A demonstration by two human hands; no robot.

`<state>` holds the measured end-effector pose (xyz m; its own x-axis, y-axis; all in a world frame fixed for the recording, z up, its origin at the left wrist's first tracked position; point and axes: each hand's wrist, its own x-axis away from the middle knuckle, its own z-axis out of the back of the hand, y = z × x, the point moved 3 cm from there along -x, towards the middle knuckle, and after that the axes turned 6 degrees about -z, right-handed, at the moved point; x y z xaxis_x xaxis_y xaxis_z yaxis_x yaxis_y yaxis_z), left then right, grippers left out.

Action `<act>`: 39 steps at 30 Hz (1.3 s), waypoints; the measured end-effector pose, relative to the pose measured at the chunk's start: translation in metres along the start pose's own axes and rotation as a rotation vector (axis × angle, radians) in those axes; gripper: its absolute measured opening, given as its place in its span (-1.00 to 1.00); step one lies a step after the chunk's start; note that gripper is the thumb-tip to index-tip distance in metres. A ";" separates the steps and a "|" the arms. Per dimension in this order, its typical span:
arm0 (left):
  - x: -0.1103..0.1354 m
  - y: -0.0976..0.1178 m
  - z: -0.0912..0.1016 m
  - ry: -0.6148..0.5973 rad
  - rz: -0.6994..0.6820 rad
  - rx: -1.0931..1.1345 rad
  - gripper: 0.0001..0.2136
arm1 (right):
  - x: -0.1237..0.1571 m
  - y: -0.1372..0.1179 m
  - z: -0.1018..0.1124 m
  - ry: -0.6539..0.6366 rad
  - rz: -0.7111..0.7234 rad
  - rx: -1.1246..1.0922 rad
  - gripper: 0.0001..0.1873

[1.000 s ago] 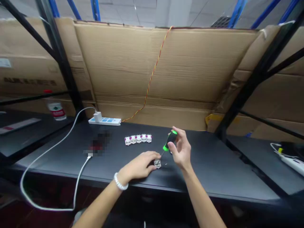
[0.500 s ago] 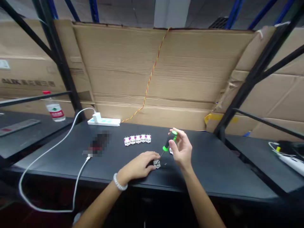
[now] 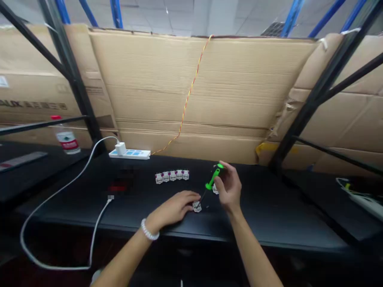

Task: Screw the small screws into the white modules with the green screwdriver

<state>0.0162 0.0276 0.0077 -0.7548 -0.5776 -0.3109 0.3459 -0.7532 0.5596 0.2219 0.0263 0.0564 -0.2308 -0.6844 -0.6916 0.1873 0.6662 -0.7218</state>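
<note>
My right hand [image 3: 229, 184] holds a green and black screwdriver [image 3: 213, 177] by its handle, fingers closed round it. The thin shaft slants down to a small white module [image 3: 196, 206] on the table, and its tip meets the module's upper side. With thumb and fingertips my left hand [image 3: 178, 206] pinches this module from the left. Another white module [image 3: 215, 188] lies partly hidden behind my right hand. A row of several similar white and purple modules [image 3: 172, 175] lies farther back. A tiny bit [image 3: 207, 207] too small to name rests beside the held module.
On the black table [image 3: 269, 215] a white power strip [image 3: 129, 154] stands by the cardboard wall [image 3: 191, 91]. A white cable [image 3: 56, 197] loops over the left edge to a blurred dark object [image 3: 119, 183]. A water bottle [image 3: 68, 139] stands on the left table.
The screwdriver's handle has turned in my right hand, showing more green now. My left hand and the module keep their place. The whole view has shifted slightly and looks brighter at the top.
</note>
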 end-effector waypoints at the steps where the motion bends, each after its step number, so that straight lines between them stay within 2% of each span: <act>1: 0.000 0.000 0.000 0.003 0.000 -0.001 -0.62 | -0.001 0.000 0.000 0.011 0.013 0.027 -0.53; 4: -0.001 0.000 0.000 0.014 0.001 -0.005 -0.63 | -0.002 -0.002 0.000 0.037 0.023 0.090 -0.52; 10: -0.002 0.002 0.001 0.008 0.001 -0.022 -0.62 | 0.001 -0.003 0.001 -0.056 0.012 0.036 -0.52; 14: -0.001 0.002 0.000 0.015 -0.002 -0.023 -0.62 | 0.000 -0.003 0.001 -0.005 0.029 0.062 -0.51; 17: -0.001 0.001 0.000 0.016 -0.002 -0.027 -0.62 | 0.000 -0.002 0.001 0.009 -0.018 0.081 -0.52; 21: -0.002 0.001 0.000 0.016 -0.002 -0.029 -0.62 | 0.002 -0.003 -0.002 -0.084 -0.055 -0.065 -0.47; 24: -0.002 0.001 -0.001 0.020 -0.014 -0.029 -0.62 | 0.004 -0.004 -0.003 -0.092 -0.011 -0.141 -0.52; 33: 0.000 -0.001 -0.002 0.027 -0.020 -0.025 -0.61 | 0.001 -0.003 0.000 0.014 0.081 0.103 -0.42; 39: -0.001 0.001 0.000 0.034 -0.001 -0.025 -0.63 | 0.005 -0.002 -0.002 -0.125 -0.005 -0.090 -0.43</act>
<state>0.0172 0.0274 0.0088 -0.7361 -0.5866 -0.3378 0.3592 -0.7615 0.5396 0.2181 0.0220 0.0543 -0.1093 -0.7156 -0.6899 0.0984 0.6828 -0.7239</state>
